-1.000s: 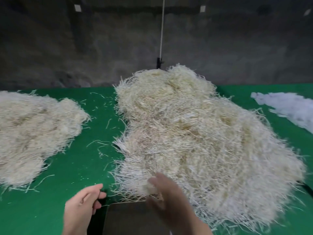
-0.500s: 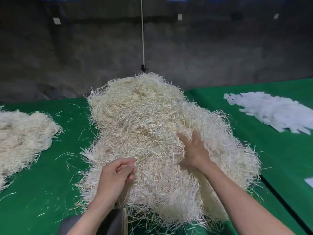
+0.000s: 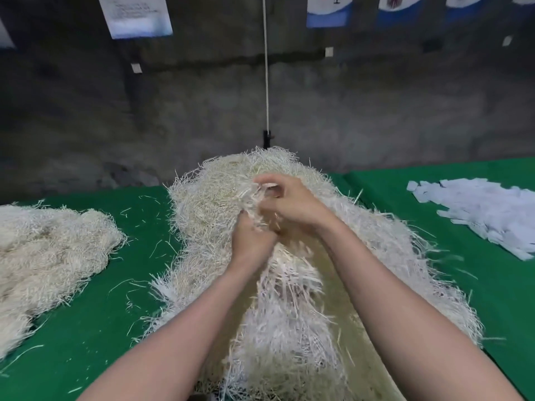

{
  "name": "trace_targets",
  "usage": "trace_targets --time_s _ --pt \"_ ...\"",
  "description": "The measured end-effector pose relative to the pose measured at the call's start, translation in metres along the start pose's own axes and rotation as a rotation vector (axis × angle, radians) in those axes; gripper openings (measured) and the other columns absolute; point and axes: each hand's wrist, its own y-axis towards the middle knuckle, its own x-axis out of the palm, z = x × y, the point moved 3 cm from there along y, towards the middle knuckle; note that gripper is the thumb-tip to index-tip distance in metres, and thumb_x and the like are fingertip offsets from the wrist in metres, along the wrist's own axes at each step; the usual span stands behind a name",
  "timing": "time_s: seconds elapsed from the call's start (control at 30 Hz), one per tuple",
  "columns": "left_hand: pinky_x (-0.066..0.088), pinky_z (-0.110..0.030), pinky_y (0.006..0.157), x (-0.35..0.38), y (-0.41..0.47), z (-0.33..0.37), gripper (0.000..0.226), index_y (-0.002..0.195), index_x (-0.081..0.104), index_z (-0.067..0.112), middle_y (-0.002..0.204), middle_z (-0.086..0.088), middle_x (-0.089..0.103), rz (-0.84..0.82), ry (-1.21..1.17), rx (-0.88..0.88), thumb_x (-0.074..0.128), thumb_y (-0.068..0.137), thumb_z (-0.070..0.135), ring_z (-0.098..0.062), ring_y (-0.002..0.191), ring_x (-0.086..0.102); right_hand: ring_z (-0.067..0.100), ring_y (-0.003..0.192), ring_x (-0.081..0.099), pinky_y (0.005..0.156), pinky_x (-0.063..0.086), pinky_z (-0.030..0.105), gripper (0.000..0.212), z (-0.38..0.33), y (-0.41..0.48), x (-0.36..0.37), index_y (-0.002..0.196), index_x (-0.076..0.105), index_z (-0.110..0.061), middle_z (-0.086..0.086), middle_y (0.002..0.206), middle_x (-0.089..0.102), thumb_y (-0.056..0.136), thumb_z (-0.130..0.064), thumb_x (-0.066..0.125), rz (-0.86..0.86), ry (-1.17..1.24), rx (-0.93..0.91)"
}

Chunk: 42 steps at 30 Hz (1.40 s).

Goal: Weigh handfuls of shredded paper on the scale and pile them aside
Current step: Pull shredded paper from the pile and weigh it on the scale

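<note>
The heap [image 3: 208, 206] of cream shredded paper lies in the middle of the green table [image 3: 86, 328], running from the near edge to the far edge, tallest at the far end and whiter in its near part. Both bare forearms reach over it from the near side, and the 2 hands meet above its far half. The left hand [image 3: 252, 241] is the lower 1, with its fingers curled into the strands so that it grips the base of a tuft [image 3: 252, 195] standing up out of the heap. The right hand [image 3: 292, 204] sits just above and to the right of it, fingers bent over the top of the same tuft; blur softens the fingertips, but they seem to pinch the strands rather than lie flat on them. The tuft touches the heap below. A second, lower pile [image 3: 49, 250] of the same shreds lies on the left of the table, apart from the heap, with loose strands scattered between them. Far right, flat white slips [image 3: 486, 215] are spread in a patch. Behind the table stands a grey wall [image 3: 405, 111]; a pale cord [image 3: 266, 68] hangs straight down it to just behind the heap, and a printed sheet [image 3: 136, 15] hangs at its upper left.
</note>
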Motion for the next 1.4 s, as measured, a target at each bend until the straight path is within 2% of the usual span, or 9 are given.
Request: trace_targets --time_s 0.17,0.33,0.43,0.6,0.77,0.9,1.1,1.23,1.4 --pt "0.031 -0.045 0.105 -0.024 0.023 -0.018 0.083 0.146 0.026 0.01 0.144 -0.01 0.041 0.139 -0.178 -0.183 0.069 0.075 0.009 -0.025 0.127 0.042 -0.003 0.067 0.049 0.059 0.034 0.002 0.022 0.019 -0.044 -0.059 0.078 0.059 -0.004 0.004 0.086 0.059 0.081 0.011 0.044 0.936 0.077 -0.1" --pt "0.023 -0.048 0.109 -0.03 0.028 -0.013 0.06 0.139 0.039 0.004 0.148 -0.007 0.037 0.178 -0.442 -0.186 0.06 0.083 0.009 -0.024 0.133 0.036 0.0 0.059 0.055 0.051 0.047 0.011 0.01 0.057 -0.042 -0.026 0.085 0.059 -0.008 0.003 0.092 0.059 0.09 -0.008 0.051 0.235 -0.291 0.223" --pt "0.015 -0.052 0.115 -0.034 0.026 -0.007 0.052 0.128 0.05 0.009 0.151 -0.005 0.033 0.127 -0.524 -0.216 0.063 0.077 0.009 -0.026 0.139 0.027 0.025 0.126 0.045 0.099 0.045 0.048 0.059 0.072 -0.035 -0.009 0.134 0.039 -0.03 0.003 0.14 0.036 0.082 -0.032 0.065 -0.073 -0.559 0.268" --pt "0.015 -0.047 0.114 -0.047 0.016 -0.01 0.079 0.149 0.018 0.01 0.155 -0.007 0.02 0.028 -0.329 -0.089 0.058 0.081 0.0 -0.025 0.14 0.025 0.002 0.093 0.058 0.062 0.049 0.014 0.042 0.063 -0.025 -0.032 0.109 0.046 -0.034 0.003 0.132 0.042 0.079 -0.009 0.064 0.536 0.161 0.073" --pt "0.031 -0.016 0.1 -0.049 0.001 -0.026 0.083 0.151 0.01 0.017 0.157 -0.002 0.013 -0.023 0.021 0.004 0.054 0.084 -0.004 -0.013 0.124 0.044 0.005 0.092 0.048 0.044 0.042 0.009 0.12 0.076 -0.008 -0.025 0.149 -0.001 -0.038 0.005 0.157 0.008 0.066 0.004 0.074 0.072 0.105 0.4" --pt "0.056 -0.026 0.068 -0.05 -0.003 -0.035 0.1 0.151 0.01 0.02 0.156 -0.008 0.018 -0.139 0.275 -0.208 0.07 0.074 0.003 -0.017 0.096 0.061 0.004 0.069 0.056 0.045 0.05 0.015 0.087 0.083 -0.01 -0.002 0.149 0.02 -0.013 -0.003 0.11 0.046 0.078 -0.003 0.07 -0.123 -0.093 0.477" --pt "0.021 -0.047 0.115 -0.082 0.004 0.0 0.108 0.151 0.002 0.023 0.157 0.01 0.003 0.166 0.051 0.076 0.075 0.072 0.028 -0.01 0.141 0.011 0.002 0.051 0.056 0.042 0.042 0.017 0.026 0.025 0.008 -0.022 0.104 0.057 -0.011 -0.001 0.078 0.061 0.083 0.003 0.064 0.292 0.059 0.089" --pt "0.017 -0.042 0.113 -0.063 -0.001 0.028 0.141 0.151 0.001 0.033 0.156 0.011 0.011 -0.119 0.136 0.128 0.084 0.039 0.058 -0.012 0.142 0.018 0.003 0.048 0.051 0.047 0.041 0.017 0.021 -0.029 0.011 -0.007 0.085 0.061 -0.014 -0.006 0.062 0.058 0.08 0.007 0.063 0.284 0.246 -0.023" --pt "0.049 -0.04 0.069 -0.046 0.003 0.023 0.018 0.079 0.062 0.007 0.068 -0.004 0.066 -0.001 -0.301 -0.112 0.052 0.089 -0.004 -0.021 0.073 0.059 -0.003 0.054 0.058 0.052 0.05 0.015 0.031 -0.059 -0.001 0.042 0.088 0.058 -0.024 -0.003 0.076 0.067 0.075 0.002 0.07 -0.071 0.159 -0.103"
